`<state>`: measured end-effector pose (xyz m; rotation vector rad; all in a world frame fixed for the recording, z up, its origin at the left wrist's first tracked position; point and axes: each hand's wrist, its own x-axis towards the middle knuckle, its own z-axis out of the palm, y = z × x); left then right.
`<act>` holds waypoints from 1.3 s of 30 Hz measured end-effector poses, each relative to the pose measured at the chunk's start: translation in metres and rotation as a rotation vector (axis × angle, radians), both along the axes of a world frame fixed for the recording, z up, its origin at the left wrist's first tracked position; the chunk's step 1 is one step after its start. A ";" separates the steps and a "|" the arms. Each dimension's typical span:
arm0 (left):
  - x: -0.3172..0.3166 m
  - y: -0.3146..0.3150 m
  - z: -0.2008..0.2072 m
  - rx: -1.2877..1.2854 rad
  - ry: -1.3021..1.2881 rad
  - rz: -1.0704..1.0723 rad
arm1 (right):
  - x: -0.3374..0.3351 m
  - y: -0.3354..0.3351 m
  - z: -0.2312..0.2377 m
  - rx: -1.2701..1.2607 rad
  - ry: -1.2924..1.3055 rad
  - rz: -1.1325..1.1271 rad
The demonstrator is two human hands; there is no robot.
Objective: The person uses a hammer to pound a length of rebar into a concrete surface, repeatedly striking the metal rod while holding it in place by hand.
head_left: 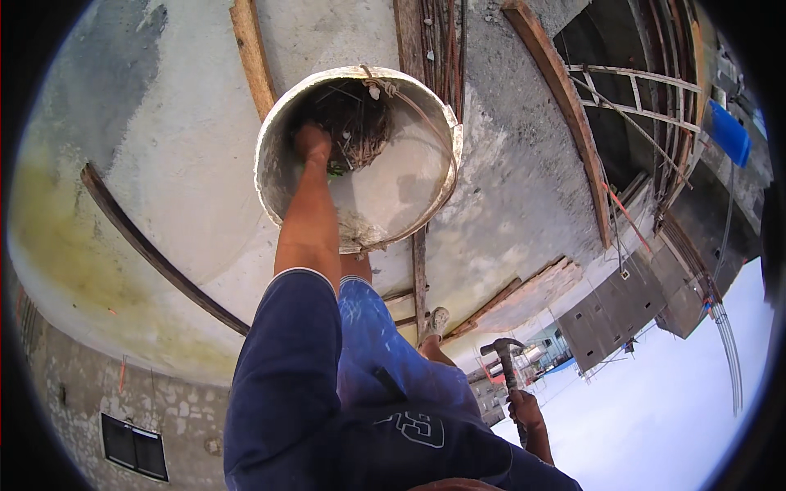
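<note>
My left hand (312, 142) is down inside a worn white bucket (409, 190), against a heap of thin dark pieces (352, 123) that look like nails. Its fingers are hidden, so what they hold, if anything, does not show. The bucket's rim is crusted, and a rope (378, 84) is knotted at its far edge. Off to the lower right, my right hand (525, 409) is closed round the handle of a claw hammer (509, 372), its head pointing up. A bit of green lies by my left wrist in the bucket.
Long timber pieces (565, 114) lie across the grey concrete floor (196, 164), with another plank (254, 57) behind the bucket. Thin steel bars (442, 41) run beyond it. At right, a pale ladder-like frame (639, 94) spans a dark opening. My shoe (436, 321) is near some boards.
</note>
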<state>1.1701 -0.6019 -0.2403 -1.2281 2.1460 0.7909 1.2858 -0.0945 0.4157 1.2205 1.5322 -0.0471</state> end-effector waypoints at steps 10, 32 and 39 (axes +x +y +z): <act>-0.018 -0.008 -0.006 0.098 0.063 -0.133 | -0.044 -0.005 -0.016 0.002 -0.001 0.155; -0.025 -0.005 0.001 -0.114 0.421 -0.050 | -0.057 0.023 -0.048 -0.154 0.085 0.215; -0.028 0.009 0.179 0.900 0.575 1.062 | -0.048 0.075 -0.072 -0.318 0.189 0.206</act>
